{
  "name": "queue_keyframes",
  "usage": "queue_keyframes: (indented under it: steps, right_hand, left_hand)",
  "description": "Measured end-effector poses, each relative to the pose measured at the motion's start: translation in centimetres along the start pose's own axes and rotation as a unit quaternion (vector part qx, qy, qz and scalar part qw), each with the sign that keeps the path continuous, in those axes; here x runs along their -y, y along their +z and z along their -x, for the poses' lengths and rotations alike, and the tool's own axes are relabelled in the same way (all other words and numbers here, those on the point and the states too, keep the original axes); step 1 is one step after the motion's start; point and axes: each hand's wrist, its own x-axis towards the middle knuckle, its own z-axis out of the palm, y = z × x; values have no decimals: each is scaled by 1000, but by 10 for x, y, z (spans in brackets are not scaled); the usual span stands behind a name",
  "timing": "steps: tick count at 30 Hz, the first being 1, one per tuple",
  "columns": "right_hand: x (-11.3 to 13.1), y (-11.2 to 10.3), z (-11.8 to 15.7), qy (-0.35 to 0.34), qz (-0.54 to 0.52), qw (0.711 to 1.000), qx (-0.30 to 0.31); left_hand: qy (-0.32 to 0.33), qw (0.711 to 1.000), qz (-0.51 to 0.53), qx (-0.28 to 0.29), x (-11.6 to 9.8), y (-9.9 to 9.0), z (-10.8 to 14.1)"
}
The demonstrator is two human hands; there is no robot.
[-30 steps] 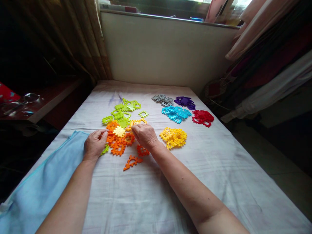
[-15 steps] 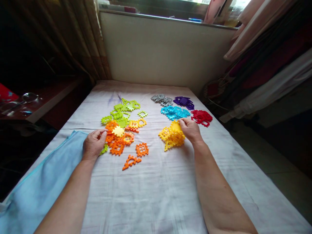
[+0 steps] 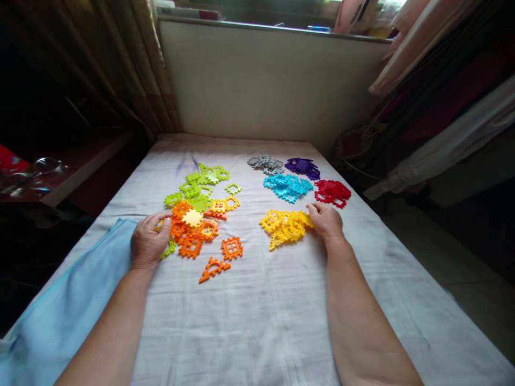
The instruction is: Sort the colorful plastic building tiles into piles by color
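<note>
White cloth point(image 3: 249, 316) separates orange pieces point(image 3: 183, 235) from yellow pile point(image 3: 287, 228).

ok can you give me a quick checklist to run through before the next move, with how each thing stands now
1. Right hand at the yellow pile: ok, it is at the pile's right edge.
2. Right hand's grip on a piece: cannot tell; the hand hides its contact.
3. Left hand beside the orange pieces: ok.
4. Yellow pile apart from the blue pile: ok, a narrow strip of sheet shows between.
5. Orange pieces free of other colours: not ok; a pale yellow piece lies on them.
</note>
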Motion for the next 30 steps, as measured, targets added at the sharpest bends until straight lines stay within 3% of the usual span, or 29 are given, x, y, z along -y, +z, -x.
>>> queue_keyframes:
  steps: [2, 4, 9, 14, 18, 21, 27, 30]
  right_hand:
    - [9, -2, 1, -24, -21, 999, -13]
    - [22, -2, 5, -58, -50, 997, -26]
    - [63, 2, 24, -179, -102, 978, -31]
    - [106, 4, 58, -291, -89, 952, 40]
    - [137, 8, 84, -341, -54, 930, 123]
    - [159, 16, 96, -379, -40, 909, 170]
    - [192, 36, 100, -492, -11, 851, 184]
    - [200, 40, 100, -509, 36, 839, 187]
  left_hand:
    - [53, 998, -12, -22, -12, -2, -1]
    - [103, 994, -16, -10, -28, -1, 1]
    - [196, 972, -37, 121, -62, 13, 17]
    - [210, 960, -29, 185, -60, 15, 23]
    - [193, 963, -1, 188, -51, 7, 20]
    - [174, 972, 8, 156, -45, 1, 20]
    - [137, 988, 29, 61, -33, -1, 21]
    - [119, 991, 41, 33, -27, 0, 20]
